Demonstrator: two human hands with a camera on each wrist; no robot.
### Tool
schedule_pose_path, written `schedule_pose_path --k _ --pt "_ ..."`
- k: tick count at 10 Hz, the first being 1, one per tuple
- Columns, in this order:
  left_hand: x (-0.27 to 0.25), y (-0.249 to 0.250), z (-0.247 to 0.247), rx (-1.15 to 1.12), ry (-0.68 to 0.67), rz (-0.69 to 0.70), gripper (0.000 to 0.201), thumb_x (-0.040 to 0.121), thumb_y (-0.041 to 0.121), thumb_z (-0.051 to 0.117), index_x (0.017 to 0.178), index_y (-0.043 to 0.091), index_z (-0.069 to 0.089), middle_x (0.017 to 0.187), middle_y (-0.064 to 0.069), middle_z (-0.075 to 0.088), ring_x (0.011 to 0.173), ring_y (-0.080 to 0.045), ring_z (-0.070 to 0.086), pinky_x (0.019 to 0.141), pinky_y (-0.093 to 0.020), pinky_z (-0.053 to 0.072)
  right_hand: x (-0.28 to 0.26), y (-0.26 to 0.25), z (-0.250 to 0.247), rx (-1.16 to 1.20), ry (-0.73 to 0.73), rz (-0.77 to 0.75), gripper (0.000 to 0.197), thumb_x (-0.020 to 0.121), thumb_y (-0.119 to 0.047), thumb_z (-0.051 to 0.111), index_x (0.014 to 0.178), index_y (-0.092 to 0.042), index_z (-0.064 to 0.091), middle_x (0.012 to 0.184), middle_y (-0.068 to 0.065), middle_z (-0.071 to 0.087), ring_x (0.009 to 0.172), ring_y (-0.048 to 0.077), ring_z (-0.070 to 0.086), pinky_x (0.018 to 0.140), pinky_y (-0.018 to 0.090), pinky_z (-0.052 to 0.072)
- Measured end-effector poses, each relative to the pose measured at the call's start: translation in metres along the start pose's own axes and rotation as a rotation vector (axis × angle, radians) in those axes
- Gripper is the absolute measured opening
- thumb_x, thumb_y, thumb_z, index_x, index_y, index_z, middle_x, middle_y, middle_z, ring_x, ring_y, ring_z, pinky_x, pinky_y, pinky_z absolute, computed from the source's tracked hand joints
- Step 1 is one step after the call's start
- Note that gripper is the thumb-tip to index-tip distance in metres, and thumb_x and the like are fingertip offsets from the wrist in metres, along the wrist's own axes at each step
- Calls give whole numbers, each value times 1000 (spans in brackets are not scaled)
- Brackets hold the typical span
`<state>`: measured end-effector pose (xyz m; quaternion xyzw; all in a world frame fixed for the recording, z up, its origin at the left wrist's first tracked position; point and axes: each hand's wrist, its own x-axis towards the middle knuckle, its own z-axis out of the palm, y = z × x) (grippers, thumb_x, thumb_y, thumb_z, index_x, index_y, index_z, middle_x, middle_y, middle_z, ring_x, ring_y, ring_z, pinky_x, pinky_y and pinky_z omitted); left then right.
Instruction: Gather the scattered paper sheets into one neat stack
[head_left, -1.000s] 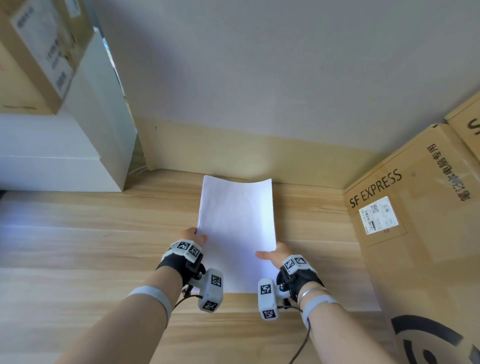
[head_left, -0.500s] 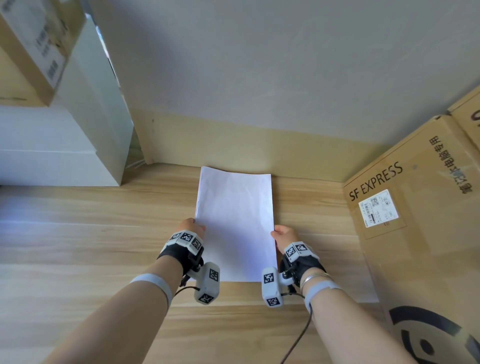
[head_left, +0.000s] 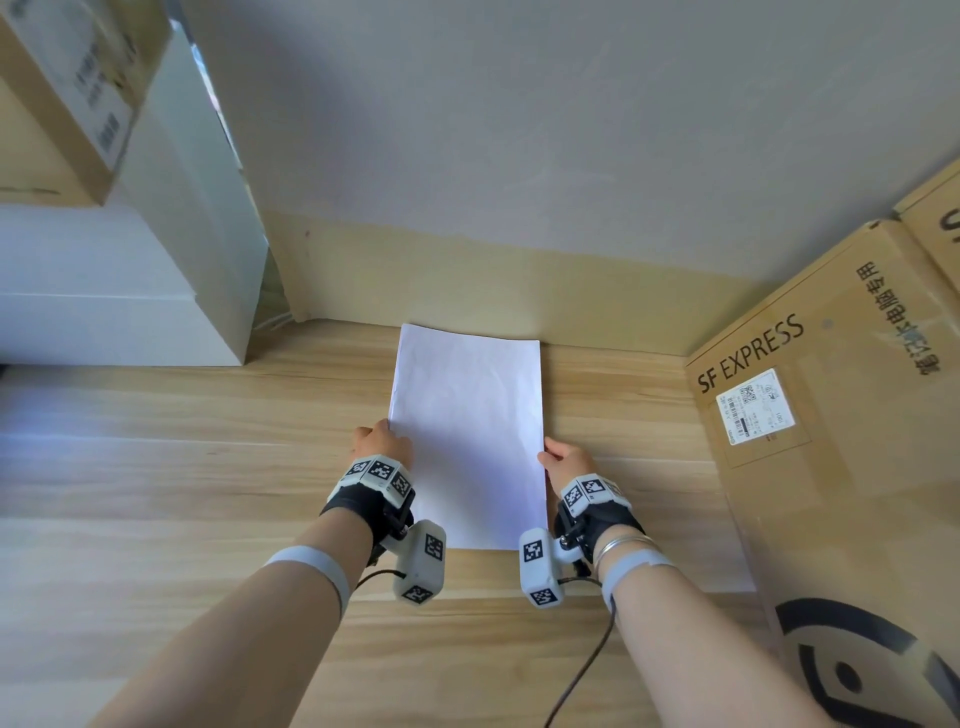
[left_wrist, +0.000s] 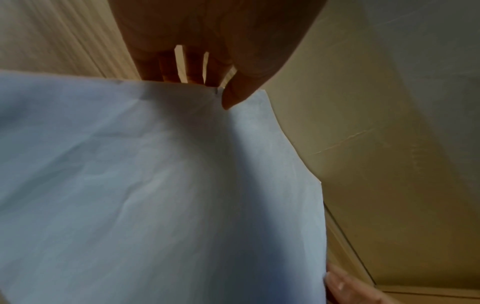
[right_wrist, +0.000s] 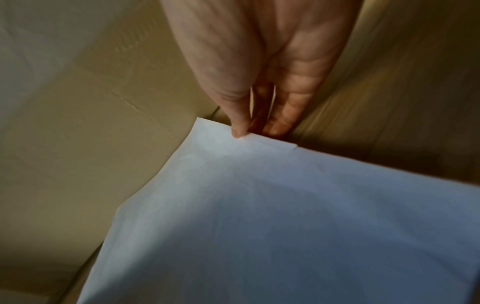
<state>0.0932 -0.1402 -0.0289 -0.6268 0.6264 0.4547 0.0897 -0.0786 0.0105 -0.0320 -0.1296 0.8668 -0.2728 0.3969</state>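
Note:
A white paper stack is held above the wooden floor, long edges running away from me. My left hand pinches its left edge, thumb on top and fingers underneath, as the left wrist view shows at the paper stack under the left hand. My right hand pinches the right edge the same way; in the right wrist view the right hand has its thumb on the paper stack. How many sheets lie in the stack I cannot tell.
A brown SF EXPRESS cardboard box stands close on the right. White boxes with a brown carton on top fill the left. The wall's beige baseboard runs just beyond the paper's far edge.
The stack has moved away from me toward the wall and flattened out. My right hand slid from the near right part up to the middle of the right edge.

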Motion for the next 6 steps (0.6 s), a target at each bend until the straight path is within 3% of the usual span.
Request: schedule_pose_path --k 4,6 --pt "-6 -9 0 -60 -8 23 46 89 11 36 135 9 39 139 -16 34 118 -38 49 99 -39 41 -11 1 -3 5 -43 -2 47 94 -17 47 140 -6 40 143 8 47 130 23 47 107 25 32" --pt "-16 -10 -9 -80 13 18 56 92 16 35 147 16 24 150 -14 26 127 -38 44 105 -43 39 -27 -3 -9 32 -14 -37 45 95 -16 45 139 -8 41 142 9 48 129 25 46 107 29 33"
